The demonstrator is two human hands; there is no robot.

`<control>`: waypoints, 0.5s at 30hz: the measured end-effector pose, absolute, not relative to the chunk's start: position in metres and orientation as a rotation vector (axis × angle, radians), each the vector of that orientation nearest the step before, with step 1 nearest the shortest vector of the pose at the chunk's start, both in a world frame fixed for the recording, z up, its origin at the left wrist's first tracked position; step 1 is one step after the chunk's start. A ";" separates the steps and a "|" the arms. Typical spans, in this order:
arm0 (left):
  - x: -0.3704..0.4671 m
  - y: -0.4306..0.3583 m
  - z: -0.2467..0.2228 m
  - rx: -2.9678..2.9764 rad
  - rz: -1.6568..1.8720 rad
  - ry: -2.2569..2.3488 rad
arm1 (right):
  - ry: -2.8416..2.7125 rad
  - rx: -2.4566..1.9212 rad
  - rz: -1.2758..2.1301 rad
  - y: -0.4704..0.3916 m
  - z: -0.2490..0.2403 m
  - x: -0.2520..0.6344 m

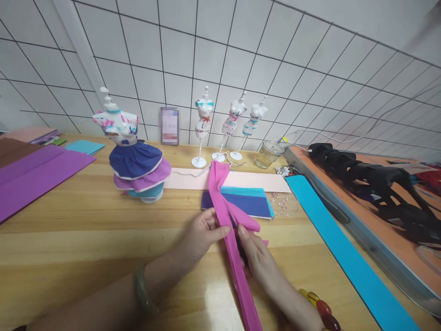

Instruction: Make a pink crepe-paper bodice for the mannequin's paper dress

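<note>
We see a long magenta strip [222, 216] of soft, matte cloth, folded along its length, running down the middle of the wooden desk [155, 239] from the far side toward us; a loose flap of it curls out to the right. Its upper part lies across a flat pale pink strip [255, 180] and a folded navy cloth [237, 204] with a light edge. A smooth bright blue strip [344, 248] slants along the right side, and a broad purple sheet [41, 174] lies at the far left. Near it we find a glossy white dress form [119, 126] with painted-looking patches, wearing a gathered, tiered skirt [138, 161] in navy, violet and teal. Three slim dress forms on round bases stand behind, beside a clear glass [269, 154] of pale liquid.

The phone-like screen [169, 126] against the tiled wall is pixelated, so we cannot read it.

Our left grip [203, 234] pinches the magenta strip, thumb on top and fingers bent beneath. Our right grip [257, 250] is closed around what look like dark scissors [240, 245], the blade lying against the strip's right edge; we cannot tell how far the blades are parted.
</note>
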State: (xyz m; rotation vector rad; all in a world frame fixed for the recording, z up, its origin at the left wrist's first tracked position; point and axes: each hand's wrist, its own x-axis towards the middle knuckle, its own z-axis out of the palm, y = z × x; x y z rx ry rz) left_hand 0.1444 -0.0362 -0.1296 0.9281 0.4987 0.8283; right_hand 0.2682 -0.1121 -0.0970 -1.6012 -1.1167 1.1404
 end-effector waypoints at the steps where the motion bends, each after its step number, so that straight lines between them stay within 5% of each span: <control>1: 0.144 -0.036 -0.130 0.926 0.828 0.503 | -1.130 -1.598 1.130 -0.112 -0.097 0.268; 15: 0.145 -0.037 -0.127 0.931 0.829 0.469 | -1.153 -1.670 1.029 -0.112 -0.091 0.269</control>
